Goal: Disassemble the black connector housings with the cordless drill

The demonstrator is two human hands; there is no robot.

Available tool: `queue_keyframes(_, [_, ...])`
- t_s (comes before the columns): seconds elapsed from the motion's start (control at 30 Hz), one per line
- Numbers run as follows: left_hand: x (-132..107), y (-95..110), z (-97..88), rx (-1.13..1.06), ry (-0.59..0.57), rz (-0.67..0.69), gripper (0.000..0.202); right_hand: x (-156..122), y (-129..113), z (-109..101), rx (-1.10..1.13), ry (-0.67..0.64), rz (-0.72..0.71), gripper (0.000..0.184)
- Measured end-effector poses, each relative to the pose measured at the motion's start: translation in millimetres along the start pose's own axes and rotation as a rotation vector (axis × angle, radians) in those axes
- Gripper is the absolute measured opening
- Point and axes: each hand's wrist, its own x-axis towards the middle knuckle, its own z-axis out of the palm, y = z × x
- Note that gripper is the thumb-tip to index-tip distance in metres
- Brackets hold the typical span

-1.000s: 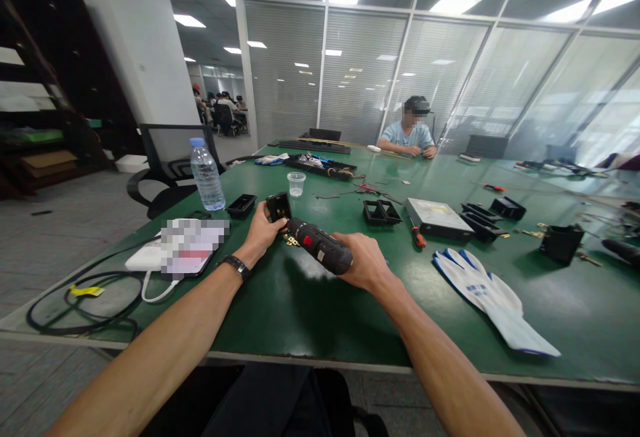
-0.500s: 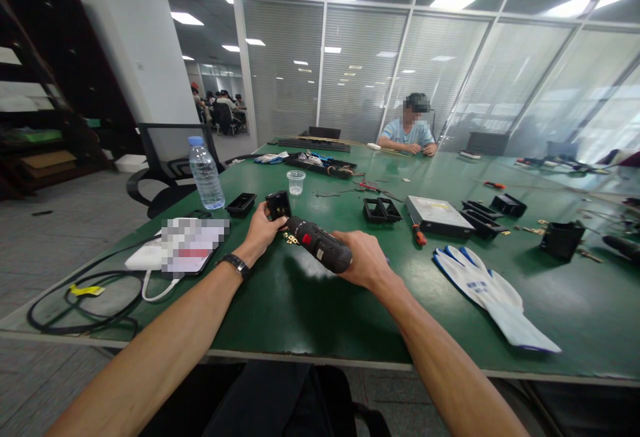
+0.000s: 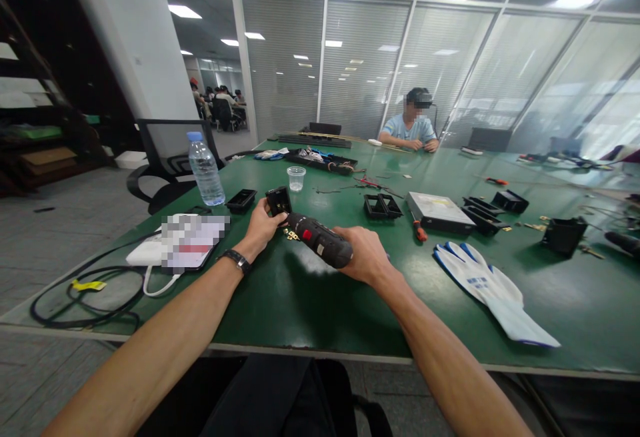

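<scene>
A small black plastic box (image 3: 278, 201) is held up off the green table by my left hand (image 3: 261, 226), its open side turned toward the drill. My right hand (image 3: 364, 254) is wrapped round a black cordless drill (image 3: 323, 240) with a red mark on its side. The drill's nose points left at the box, close to my left fingertips; whether the bit touches the box I cannot tell. Below the box, several small brass-coloured parts (image 3: 292, 234) lie loose on the table.
A water bottle (image 3: 205, 170), a black tray (image 3: 242, 201) and a clear plastic cup (image 3: 296, 178) stand nearby. To the right are a black double frame (image 3: 383, 206), a silver metal box (image 3: 440, 211), an orange-handled screwdriver (image 3: 419, 230) and a white glove (image 3: 493, 294). Another person (image 3: 411, 127) sits across the table.
Both hands keep almost the same place, with the drill still at the box. The view has shifted slightly, and the box is tilted a little differently.
</scene>
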Motion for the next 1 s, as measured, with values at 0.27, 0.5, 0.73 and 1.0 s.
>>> queue_keyframes(0.27, [-3.1,5.6,1.5,-0.010,0.009,-0.026,0.049,-0.1,1.9,2.2,0.022,0.022,-0.006,0.030])
queue_keyframes(0.5, [-4.6,6.8,2.1,-0.039,-0.010,-0.034,0.051,0.7,3.4,3.4,-0.004,0.021,-0.013,0.029])
queue_keyframes(0.73, [-1.0,0.9,2.2,-0.027,-0.009,-0.019,0.050,0.6,3.5,3.1,-0.045,0.023,-0.022,0.025])
queue_keyframes(1.0, [-1.2,1.6,1.9,-0.017,0.004,-0.005,0.050,0.6,1.3,0.8,-0.018,0.009,-0.007,0.032])
